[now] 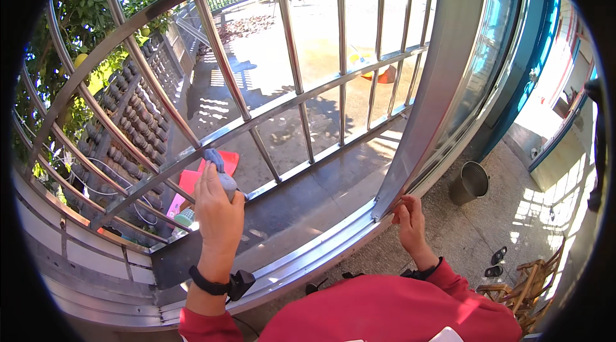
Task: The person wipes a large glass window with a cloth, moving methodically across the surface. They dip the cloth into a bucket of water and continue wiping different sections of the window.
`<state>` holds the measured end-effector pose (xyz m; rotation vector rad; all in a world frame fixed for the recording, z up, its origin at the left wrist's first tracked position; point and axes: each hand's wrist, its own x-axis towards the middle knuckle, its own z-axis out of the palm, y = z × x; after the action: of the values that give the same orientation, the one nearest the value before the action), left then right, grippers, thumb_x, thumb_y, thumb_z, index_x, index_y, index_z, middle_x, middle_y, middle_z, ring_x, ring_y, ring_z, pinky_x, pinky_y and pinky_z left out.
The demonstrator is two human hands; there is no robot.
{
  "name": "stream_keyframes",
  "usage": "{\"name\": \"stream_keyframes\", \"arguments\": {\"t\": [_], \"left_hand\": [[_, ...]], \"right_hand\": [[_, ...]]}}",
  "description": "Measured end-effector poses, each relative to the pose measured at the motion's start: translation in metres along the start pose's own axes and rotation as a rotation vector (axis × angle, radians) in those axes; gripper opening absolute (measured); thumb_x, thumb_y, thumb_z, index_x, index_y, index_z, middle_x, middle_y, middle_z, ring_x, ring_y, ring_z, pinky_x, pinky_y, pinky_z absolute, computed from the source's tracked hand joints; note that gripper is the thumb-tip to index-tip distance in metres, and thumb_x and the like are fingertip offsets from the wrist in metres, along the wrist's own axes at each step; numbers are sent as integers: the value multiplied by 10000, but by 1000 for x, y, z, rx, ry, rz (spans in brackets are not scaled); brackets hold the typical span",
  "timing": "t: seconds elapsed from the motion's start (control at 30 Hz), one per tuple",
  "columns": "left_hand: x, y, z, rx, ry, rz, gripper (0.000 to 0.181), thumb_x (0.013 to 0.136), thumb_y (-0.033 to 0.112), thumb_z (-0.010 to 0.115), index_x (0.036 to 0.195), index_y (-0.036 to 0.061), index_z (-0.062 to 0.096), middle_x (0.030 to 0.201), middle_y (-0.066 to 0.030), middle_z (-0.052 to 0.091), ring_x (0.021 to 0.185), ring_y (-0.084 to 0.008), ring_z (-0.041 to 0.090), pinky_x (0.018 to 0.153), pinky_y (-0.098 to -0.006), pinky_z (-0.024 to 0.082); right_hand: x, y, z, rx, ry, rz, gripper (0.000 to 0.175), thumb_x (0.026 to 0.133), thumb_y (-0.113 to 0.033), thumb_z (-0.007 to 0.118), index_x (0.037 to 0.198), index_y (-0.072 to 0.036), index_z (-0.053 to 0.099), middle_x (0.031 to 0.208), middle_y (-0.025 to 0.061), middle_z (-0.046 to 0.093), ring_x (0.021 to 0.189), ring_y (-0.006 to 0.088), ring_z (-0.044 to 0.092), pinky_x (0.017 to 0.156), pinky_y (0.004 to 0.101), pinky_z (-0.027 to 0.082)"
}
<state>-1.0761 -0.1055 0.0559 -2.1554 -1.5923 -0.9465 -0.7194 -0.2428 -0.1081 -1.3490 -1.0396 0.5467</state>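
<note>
My left hand [219,212] reaches through the open window to the metal window bars [260,116], closed around a blue-grey cloth [225,178]. The cloth touches or lies close against the horizontal crossbar near its lower left part. My right hand [411,219] rests with bent fingers at the lower corner of the sliding window's aluminium frame [433,77] and holds no object that I can see. Below both hands runs the aluminium window track [322,241]. Part of the cloth is hidden by the left fingers.
Outside the bars stand a red plastic thing [231,161] and a baluster railing [139,120]. Indoors, at the right, are a metal bucket [469,183], a pair of dark slippers [495,265] and a wooden chair [524,289]. The dark sill [288,212] lies between track and bars.
</note>
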Motion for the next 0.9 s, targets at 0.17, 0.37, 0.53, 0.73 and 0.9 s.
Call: {"name": "stream_keyframes", "arguments": {"t": [0.17, 0.37, 0.53, 0.73, 0.9], "left_hand": [[64, 59, 32, -284, 42, 426, 709, 719, 17, 730, 1367, -33, 448, 1370, -211, 530, 1272, -397, 491, 1079, -449, 418], [155, 145, 93, 164, 32, 608, 320, 864, 90, 591, 1169, -5, 611, 1250, -206, 628, 1155, -332, 621, 1048, -422, 449], [189, 182, 112, 165, -335, 399, 263, 852, 162, 653, 1068, 11, 643, 1038, -137, 710, 944, -285, 707, 737, -428, 562], [187, 162, 104, 44, -427, 553, 187, 853, 68, 618, 1010, -34, 622, 915, -197, 718, 846, -330, 731, 714, -410, 585], [186, 162, 94, 104, -495, 570, 210, 848, 56, 640, 1027, -56, 627, 921, -206, 717, 848, -336, 731, 731, -413, 587]], "right_hand": [[-6, -3, -8, -80, 18, 12, 249, 1036, -162, 482, 1224, 0, 489, 878, 63, 607, 705, 110, 577, 649, 258, 488], [-28, -10, -25, -146, 99, 35, 243, 1047, -179, 461, 1209, 0, 488, 910, 69, 596, 710, 110, 572, 656, 257, 495], [-39, -12, -37, -125, 195, 85, 236, 1053, -186, 454, 1204, -7, 482, 928, 70, 584, 724, 102, 557, 667, 250, 496], [-55, -16, -39, -160, 227, 88, 234, 1059, -185, 432, 1211, -15, 485, 953, 70, 579, 730, 102, 548, 684, 249, 488], [-61, -25, -42, -279, 176, 33, 248, 1071, -200, 398, 1226, -26, 484, 974, 64, 576, 761, 102, 546, 689, 250, 481]]}}
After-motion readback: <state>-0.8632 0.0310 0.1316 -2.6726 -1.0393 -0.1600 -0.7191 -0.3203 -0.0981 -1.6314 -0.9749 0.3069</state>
